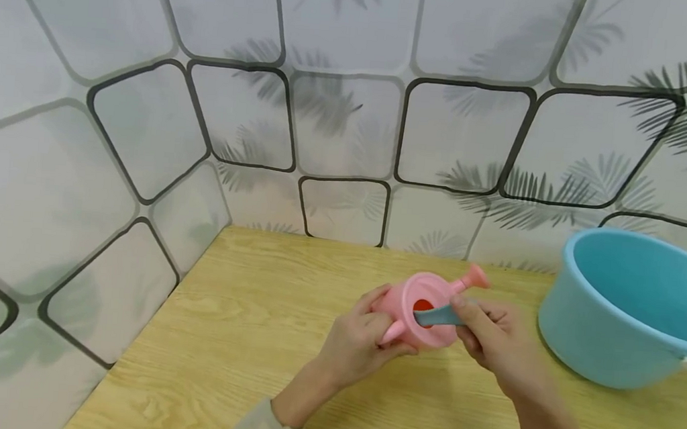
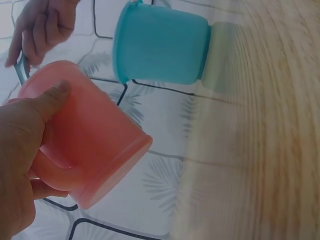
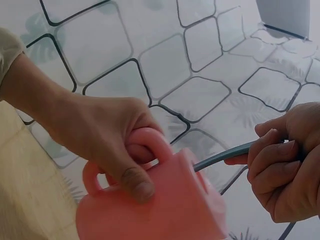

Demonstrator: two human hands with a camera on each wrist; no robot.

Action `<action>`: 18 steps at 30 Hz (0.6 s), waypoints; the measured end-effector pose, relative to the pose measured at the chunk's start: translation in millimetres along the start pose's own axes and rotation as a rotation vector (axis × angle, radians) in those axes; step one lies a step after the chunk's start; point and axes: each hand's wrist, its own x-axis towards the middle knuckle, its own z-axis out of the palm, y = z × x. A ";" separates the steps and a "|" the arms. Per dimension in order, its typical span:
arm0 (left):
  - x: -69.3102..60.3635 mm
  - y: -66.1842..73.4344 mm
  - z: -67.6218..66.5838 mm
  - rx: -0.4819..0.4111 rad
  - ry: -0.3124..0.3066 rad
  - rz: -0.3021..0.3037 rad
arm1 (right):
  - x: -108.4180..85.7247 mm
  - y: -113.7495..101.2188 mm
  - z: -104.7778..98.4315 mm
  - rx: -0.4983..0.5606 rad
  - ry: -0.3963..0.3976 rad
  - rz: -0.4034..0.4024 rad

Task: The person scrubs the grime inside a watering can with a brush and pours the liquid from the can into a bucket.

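My left hand (image 1: pixel 350 342) grips a small pink watering can (image 1: pixel 424 285) above the wooden table, its open top tilted towards the right. In the left wrist view the thumb lies along the side of the can (image 2: pixel 97 130). My right hand (image 1: pixel 504 342) pinches a blue-grey handle (image 1: pixel 441 315) whose far end goes into the round opening of the can. Something red (image 1: pixel 423 305) shows inside that opening. What the handle ends in is hidden by the can. From the right wrist, the handle (image 3: pixel 222 155) looks slim and slightly curved.
A large blue bucket (image 1: pixel 606 336) with a white handle grip stands on the table to the right. The wood-grain table (image 1: pixel 240 300) meets patterned white walls (image 1: pixel 350 127) at the back and left.
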 end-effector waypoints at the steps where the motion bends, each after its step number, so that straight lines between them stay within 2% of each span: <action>1: -0.5 -0.7 0.5 -0.002 -0.004 -0.004 | -0.9 -1.3 -2.0 -0.002 0.007 -0.007; 5: -1.9 -1.6 2.6 -0.005 -0.017 -0.007 | -1.9 -3.4 -4.4 0.001 0.030 -0.001; 12: 2.9 -1.9 0.8 0.017 -0.015 0.001 | 7.3 1.3 4.3 -0.054 -0.030 0.055; 18: 1.1 -4.3 0.1 0.020 -0.007 0.003 | 2.6 -2.0 -4.9 -0.056 -0.122 0.051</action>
